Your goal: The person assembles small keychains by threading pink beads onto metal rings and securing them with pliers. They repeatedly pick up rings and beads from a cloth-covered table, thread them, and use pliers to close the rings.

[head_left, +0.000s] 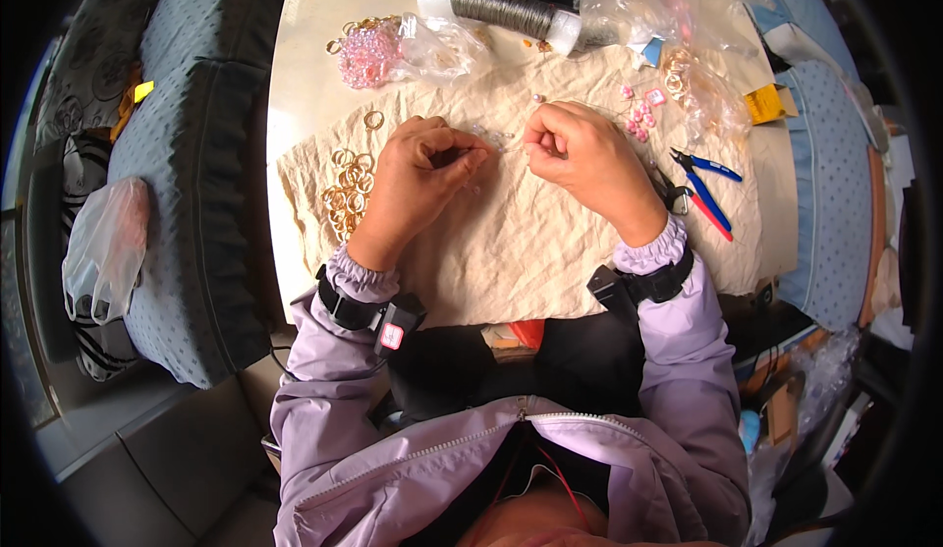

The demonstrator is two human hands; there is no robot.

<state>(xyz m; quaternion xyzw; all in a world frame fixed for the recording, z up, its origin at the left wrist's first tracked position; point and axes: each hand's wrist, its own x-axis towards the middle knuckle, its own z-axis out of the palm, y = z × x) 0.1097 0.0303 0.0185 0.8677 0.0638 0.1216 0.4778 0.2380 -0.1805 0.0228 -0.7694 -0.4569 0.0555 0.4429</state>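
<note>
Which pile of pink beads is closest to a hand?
The small scattered pink beads on the cloth, just beside the right hand. The big pink bead heap lies farther off, up near the bag.

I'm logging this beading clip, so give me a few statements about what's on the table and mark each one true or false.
1. Both hands, the left hand and the right hand, are pinched together over the crumpled beige cloth. True.
2. The blue-handled pliers are held in the right hand. False: they lie on the cloth to the right of that hand.
3. A heap of gold rings lies left of the left hand. True.
4. The spool of dark wire stands upright on the cloth. False: it lies on its side at the far end of the table.
5. The pink bead cluster sits near the person's chest. False: it is on the far left side of the table.
</note>
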